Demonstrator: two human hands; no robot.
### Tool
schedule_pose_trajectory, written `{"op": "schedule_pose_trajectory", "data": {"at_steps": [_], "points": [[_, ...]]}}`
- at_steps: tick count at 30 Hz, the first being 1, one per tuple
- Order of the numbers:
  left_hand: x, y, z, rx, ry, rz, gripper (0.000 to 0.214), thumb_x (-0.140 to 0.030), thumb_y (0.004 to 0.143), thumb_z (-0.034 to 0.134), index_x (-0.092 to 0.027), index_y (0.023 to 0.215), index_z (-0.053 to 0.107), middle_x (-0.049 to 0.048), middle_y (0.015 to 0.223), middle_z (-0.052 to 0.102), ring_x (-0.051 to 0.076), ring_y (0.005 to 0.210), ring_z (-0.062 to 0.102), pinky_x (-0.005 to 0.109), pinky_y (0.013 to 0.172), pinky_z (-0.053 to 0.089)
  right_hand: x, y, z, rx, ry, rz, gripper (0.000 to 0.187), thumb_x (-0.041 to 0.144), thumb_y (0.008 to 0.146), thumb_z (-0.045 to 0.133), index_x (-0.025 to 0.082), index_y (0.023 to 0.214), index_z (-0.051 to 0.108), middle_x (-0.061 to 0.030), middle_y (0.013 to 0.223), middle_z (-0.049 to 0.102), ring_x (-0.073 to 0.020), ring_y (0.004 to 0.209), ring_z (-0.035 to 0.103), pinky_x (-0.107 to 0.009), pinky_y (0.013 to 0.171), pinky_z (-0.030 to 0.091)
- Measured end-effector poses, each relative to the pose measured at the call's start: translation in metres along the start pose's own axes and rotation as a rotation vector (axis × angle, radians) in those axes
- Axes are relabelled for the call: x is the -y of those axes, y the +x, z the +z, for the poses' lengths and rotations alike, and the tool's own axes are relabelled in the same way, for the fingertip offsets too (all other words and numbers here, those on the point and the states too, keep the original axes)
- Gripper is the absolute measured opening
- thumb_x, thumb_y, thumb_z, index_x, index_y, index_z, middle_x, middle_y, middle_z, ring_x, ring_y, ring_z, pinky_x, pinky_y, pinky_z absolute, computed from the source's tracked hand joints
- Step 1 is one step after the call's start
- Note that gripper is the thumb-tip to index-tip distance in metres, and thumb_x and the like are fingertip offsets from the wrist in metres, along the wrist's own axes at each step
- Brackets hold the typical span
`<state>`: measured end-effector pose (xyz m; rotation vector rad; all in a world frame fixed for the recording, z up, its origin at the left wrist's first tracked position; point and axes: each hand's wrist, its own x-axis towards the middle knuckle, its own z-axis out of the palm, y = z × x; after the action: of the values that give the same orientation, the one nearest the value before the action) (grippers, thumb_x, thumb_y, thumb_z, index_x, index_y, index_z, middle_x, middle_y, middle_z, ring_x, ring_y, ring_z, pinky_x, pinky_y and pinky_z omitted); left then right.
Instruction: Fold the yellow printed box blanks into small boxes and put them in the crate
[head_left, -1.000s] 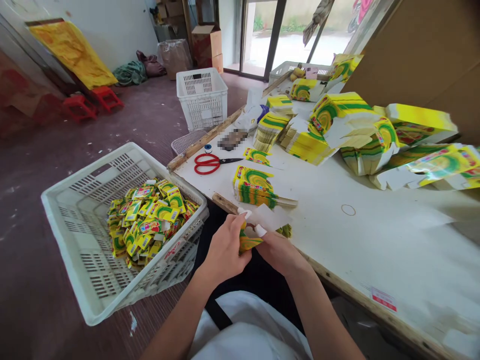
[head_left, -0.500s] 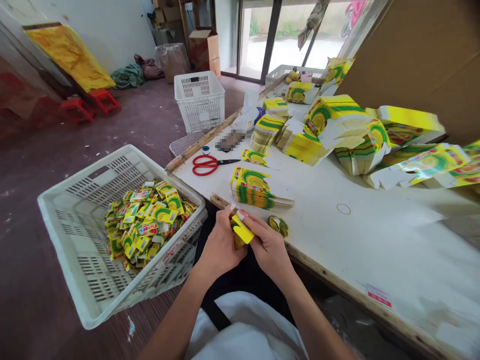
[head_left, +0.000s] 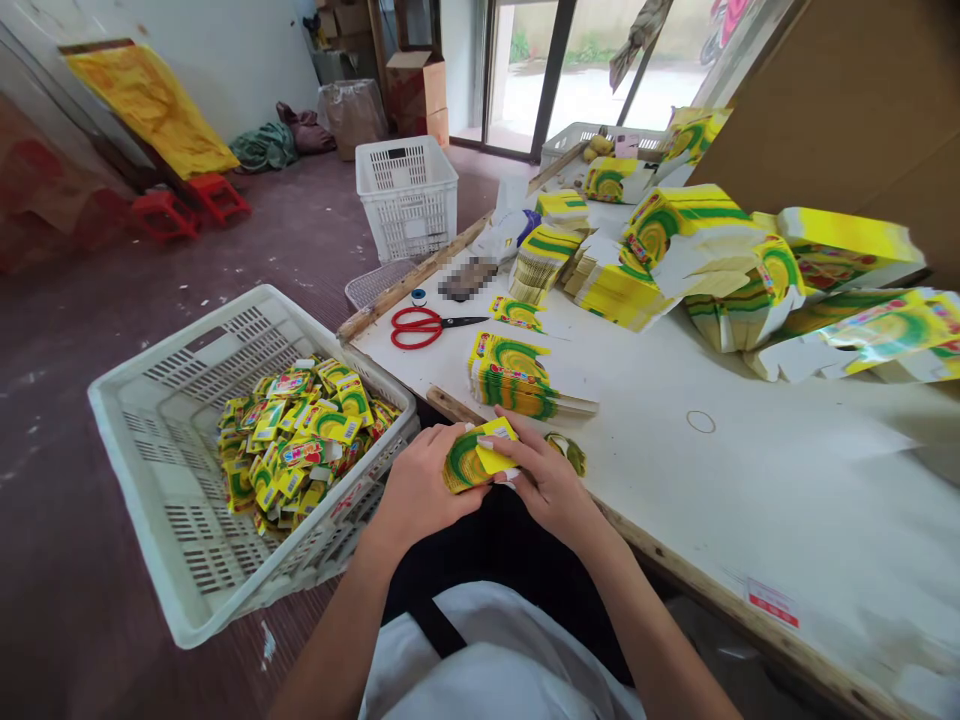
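Observation:
Both hands hold one small yellow-and-green printed carton [head_left: 463,463] above my lap, at the table's near edge. My left hand [head_left: 420,485] is wrapped round its left side. The fingers of my right hand [head_left: 544,475] press on its yellow end flap. Just beyond, a stack of flat printed cartons [head_left: 514,378] lies on the white table [head_left: 645,430]. Close to my right hand is a small green-and-yellow roll-like item [head_left: 571,452], partly hidden. To my left stands a white plastic crate [head_left: 180,520] with a heap of small cartons [head_left: 300,440] in it.
Red-handled scissors [head_left: 421,327] and a small blue-and-white spool [head_left: 418,297] lie near the table's left edge. More bundles of printed cartons [head_left: 622,290] fill the far side. A rubber band [head_left: 701,422] lies to the right. Another white crate [head_left: 409,200] stands on the floor beyond.
The carton has turned so its printed side now shows, with the flap under my right fingers. My hands have moved slightly apart, and the view has shifted a little.

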<state>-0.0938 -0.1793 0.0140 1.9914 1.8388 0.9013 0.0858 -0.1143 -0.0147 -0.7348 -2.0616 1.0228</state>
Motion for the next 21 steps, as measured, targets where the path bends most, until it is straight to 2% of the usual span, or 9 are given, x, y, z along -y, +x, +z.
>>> {"op": "schedule_pose_trajectory", "data": {"at_steps": [7, 9, 11, 13, 15, 17, 18, 19, 21], "points": [[0.0, 0.002, -0.007, 0.122, -0.084, 0.034, 0.053, -0.025, 0.06, 0.078, -0.018, 0.109, 0.06, 0.0085, 0.1, 0.069, 0.026, 0.091, 0.066, 0.041, 0.083, 0.054, 0.005, -0.002, -0.024, 0.201, 0.015, -0.01, 0.024, 0.019, 0.085, 0.056, 0.027, 0.104, 0.069, -0.0102, 0.133, 0.059, -0.0253, 0.116, 0.061, -0.045, 0.098, 0.049], [-0.004, 0.002, -0.005, 0.092, -0.091, 0.034, 0.05, -0.023, 0.061, 0.076, -0.017, 0.108, 0.061, 0.0094, 0.1, 0.069, 0.027, 0.093, 0.066, 0.042, 0.084, 0.054, 0.009, -0.004, -0.018, 0.13, 0.036, 0.025, 0.02, 0.021, 0.082, 0.061, 0.024, 0.102, 0.067, -0.0119, 0.13, 0.06, -0.0266, 0.119, 0.059, -0.046, 0.1, 0.046], [-0.006, 0.002, 0.0, 0.037, -0.144, -0.011, 0.049, -0.022, 0.06, 0.075, -0.017, 0.107, 0.062, 0.0092, 0.099, 0.069, 0.028, 0.094, 0.065, 0.042, 0.086, 0.053, 0.013, -0.005, -0.005, -0.003, 0.09, 0.084, 0.032, 0.022, 0.081, 0.064, 0.023, 0.113, 0.06, -0.0139, 0.134, 0.056, -0.0278, 0.127, 0.052, -0.047, 0.105, 0.043], [-0.005, 0.001, 0.006, -0.067, -0.335, -0.124, 0.051, -0.025, 0.061, 0.077, -0.019, 0.108, 0.061, 0.0074, 0.1, 0.068, 0.026, 0.094, 0.065, 0.041, 0.086, 0.053, 0.015, -0.004, 0.007, -0.107, 0.176, 0.132, 0.054, 0.026, 0.081, 0.065, 0.023, 0.131, 0.045, -0.0157, 0.143, 0.048, -0.0276, 0.13, 0.049, -0.047, 0.106, 0.042], [0.002, 0.0, 0.011, -0.298, -0.653, -0.285, 0.052, -0.036, 0.064, 0.078, -0.022, 0.109, 0.057, 0.0058, 0.103, 0.067, 0.023, 0.093, 0.065, 0.037, 0.085, 0.053, 0.014, 0.001, 0.01, -0.177, 0.228, 0.149, 0.068, 0.03, 0.081, 0.067, 0.024, 0.14, 0.034, -0.0164, 0.146, 0.044, -0.0266, 0.122, 0.056, -0.046, 0.102, 0.046], [0.012, 0.001, 0.014, -0.593, -0.994, -0.442, 0.051, -0.055, 0.068, 0.072, -0.024, 0.105, 0.054, 0.0059, 0.107, 0.064, 0.021, 0.098, 0.064, 0.035, 0.085, 0.054, 0.009, 0.013, 0.003, -0.273, 0.166, 0.141, 0.063, 0.029, 0.081, 0.066, 0.024, 0.137, 0.038, -0.0156, 0.138, 0.053, -0.0253, 0.111, 0.063, -0.046, 0.098, 0.049], [0.016, 0.002, 0.015, -0.698, -1.128, -0.508, 0.051, -0.063, 0.071, 0.066, -0.024, 0.101, 0.053, 0.0066, 0.11, 0.063, 0.021, 0.102, 0.063, 0.036, 0.088, 0.053, 0.005, 0.02, -0.003, -0.338, 0.092, 0.14, 0.057, 0.027, 0.081, 0.064, 0.023, 0.134, 0.042, -0.0145, 0.131, 0.059, -0.0251, 0.107, 0.064, -0.046, 0.097, 0.05], [0.02, 0.003, 0.015, -0.753, -1.229, -0.566, 0.052, -0.069, 0.073, 0.059, -0.024, 0.097, 0.052, 0.0074, 0.113, 0.061, 0.02, 0.107, 0.062, 0.037, 0.09, 0.053, 0.0, 0.029, -0.01, -0.405, -0.002, 0.144, 0.05, 0.025, 0.082, 0.061, 0.022, 0.13, 0.046, -0.0133, 0.123, 0.064, -0.0256, 0.107, 0.064, -0.047, 0.096, 0.049], [0.024, 0.003, 0.018, -0.734, -1.336, -0.659, 0.051, -0.072, 0.078, 0.052, -0.023, 0.093, 0.05, 0.0094, 0.116, 0.06, 0.021, 0.113, 0.059, 0.038, 0.094, 0.051, -0.011, 0.045, -0.023, -0.479, -0.207, 0.178, 0.045, 0.02, 0.082, 0.058, 0.021, 0.126, 0.05, -0.0123, 0.115, 0.067, -0.0278, 0.108, 0.062, -0.05, 0.096, 0.048]]}}
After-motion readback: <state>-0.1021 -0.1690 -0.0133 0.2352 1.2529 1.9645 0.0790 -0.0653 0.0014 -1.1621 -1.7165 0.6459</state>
